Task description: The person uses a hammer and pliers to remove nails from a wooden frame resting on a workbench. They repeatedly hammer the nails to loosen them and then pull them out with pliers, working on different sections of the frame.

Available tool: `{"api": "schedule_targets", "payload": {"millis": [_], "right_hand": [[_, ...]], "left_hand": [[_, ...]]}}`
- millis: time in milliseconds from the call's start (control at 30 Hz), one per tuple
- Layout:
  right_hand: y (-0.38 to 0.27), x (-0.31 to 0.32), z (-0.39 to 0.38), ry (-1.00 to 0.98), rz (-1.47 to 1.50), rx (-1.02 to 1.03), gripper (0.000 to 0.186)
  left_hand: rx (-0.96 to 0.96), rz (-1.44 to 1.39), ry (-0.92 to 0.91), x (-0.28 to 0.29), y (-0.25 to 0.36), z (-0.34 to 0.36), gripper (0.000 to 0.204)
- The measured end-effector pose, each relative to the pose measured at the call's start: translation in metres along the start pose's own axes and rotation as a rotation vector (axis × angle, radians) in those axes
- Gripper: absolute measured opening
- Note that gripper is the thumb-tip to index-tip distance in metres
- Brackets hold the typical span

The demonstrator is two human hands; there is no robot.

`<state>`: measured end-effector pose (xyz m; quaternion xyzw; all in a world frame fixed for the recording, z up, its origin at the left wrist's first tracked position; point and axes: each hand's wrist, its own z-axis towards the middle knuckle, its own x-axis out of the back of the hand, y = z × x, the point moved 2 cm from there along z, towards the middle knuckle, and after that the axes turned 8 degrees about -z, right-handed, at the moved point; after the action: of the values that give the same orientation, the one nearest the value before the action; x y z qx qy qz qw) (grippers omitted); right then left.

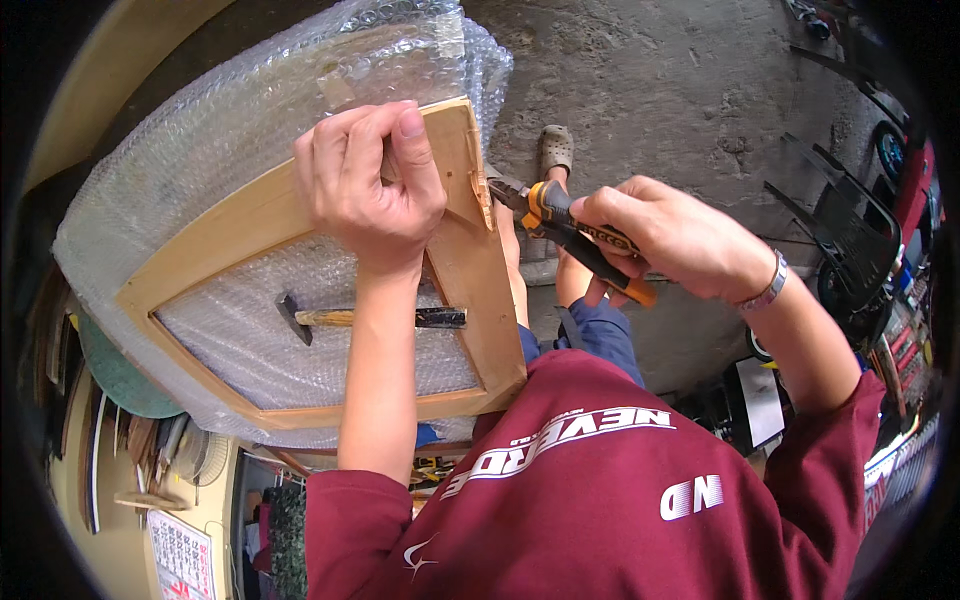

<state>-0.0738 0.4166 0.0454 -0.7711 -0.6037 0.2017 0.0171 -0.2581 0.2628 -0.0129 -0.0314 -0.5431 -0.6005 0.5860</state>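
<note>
My right hand (680, 235) is wrapped round a pair of pliers (548, 205) with black and orange handles. The jaws of the pliers meet the right edge of a light wooden frame (480, 330), at a splintered spot (481, 195) close to its far corner. My left hand (372, 180) is curled over the far part of the frame, thumb bent toward the fingers; whatever lies inside the fingers is hidden. A hammer (375, 317) with a dark head and a wood-and-black handle rests across the frame's opening, partly behind my left forearm.
Under the frame lies a large panel in bubble wrap (270, 110). Past the panel stretches a rough concrete floor (650, 80). A black metal rack or cart (860, 230) stands at the right. At the lower left are a fan (200, 457) and wood strips (145, 450).
</note>
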Motion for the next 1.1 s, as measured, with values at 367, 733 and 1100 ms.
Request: {"api": "schedule_targets", "payload": {"millis": [367, 733, 1100], "right_hand": [[-0.024, -0.010, -0.009, 0.045, -0.265, -0.048, 0.051], [0.008, -0.026, -0.004, 0.070, 0.005, 0.065, 0.052], [-0.008, -0.014, -0.006, -0.001, -0.069, 0.005, 0.052]], "left_hand": [[0.026, 0.006, 0.002, 0.000, 0.003, 0.004, 0.017], [0.078, 0.014, -0.040, 0.001, 0.009, 0.005, 0.018], [0.043, 0.002, -0.013, -0.001, 0.003, 0.002, 0.013]]}}
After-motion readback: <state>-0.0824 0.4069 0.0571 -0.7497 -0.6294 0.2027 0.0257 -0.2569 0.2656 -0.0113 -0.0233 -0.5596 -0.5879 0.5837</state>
